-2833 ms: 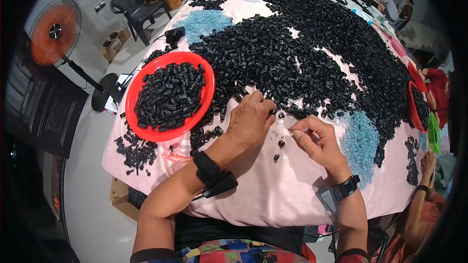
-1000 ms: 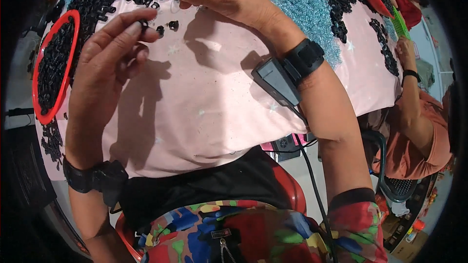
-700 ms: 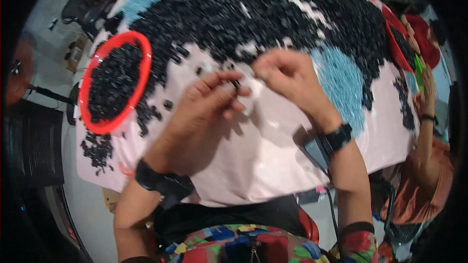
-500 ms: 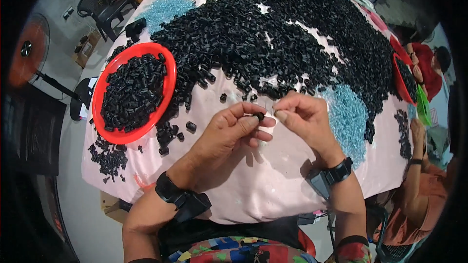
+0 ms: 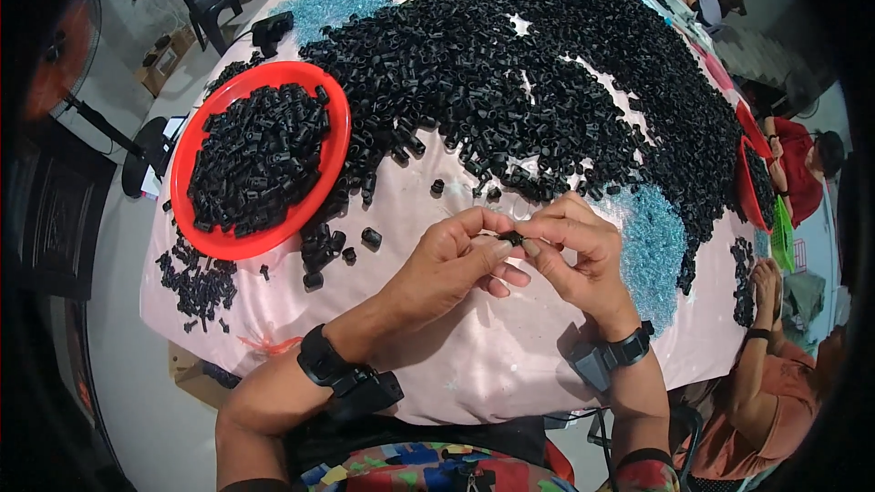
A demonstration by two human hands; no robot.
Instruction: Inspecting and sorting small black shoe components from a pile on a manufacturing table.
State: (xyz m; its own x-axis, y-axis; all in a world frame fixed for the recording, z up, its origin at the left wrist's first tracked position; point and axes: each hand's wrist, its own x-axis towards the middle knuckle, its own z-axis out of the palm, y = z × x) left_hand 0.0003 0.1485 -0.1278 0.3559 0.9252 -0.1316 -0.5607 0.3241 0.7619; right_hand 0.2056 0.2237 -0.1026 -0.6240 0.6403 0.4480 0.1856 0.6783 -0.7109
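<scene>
Above the pink tablecloth (image 5: pixel 428 374) my two hands meet at the fingertips. Between its thumb and forefinger, my left hand (image 5: pixel 460 260) grips a small black plastic part (image 5: pixel 515 238); the other fingers curl loosely below. My right hand (image 5: pixel 579 251) pinches with thumb and forefinger against the right end of that part. Whatever else sits in this pinch is too small and covered to make out. Just beyond the hands spreads a large heap of black plastic pieces (image 5: pixel 510 118). Shiny bluish small pieces (image 5: pixel 652 255) lie piled right of my right hand.
A red basin (image 5: pixel 339 141) full of black parts stands at the left, with small black pieces (image 5: pixel 196 287) below it. Another bluish pile (image 5: pixel 333 5) lies far left. At the right, people sit along the table by a red basin (image 5: pixel 749 196) and a green basket (image 5: pixel 782 235).
My right hand's fingertips, apart from the black part before, now touch it. Both hands sit slightly lower and further right in the picture, and the whole view has shifted a little.
</scene>
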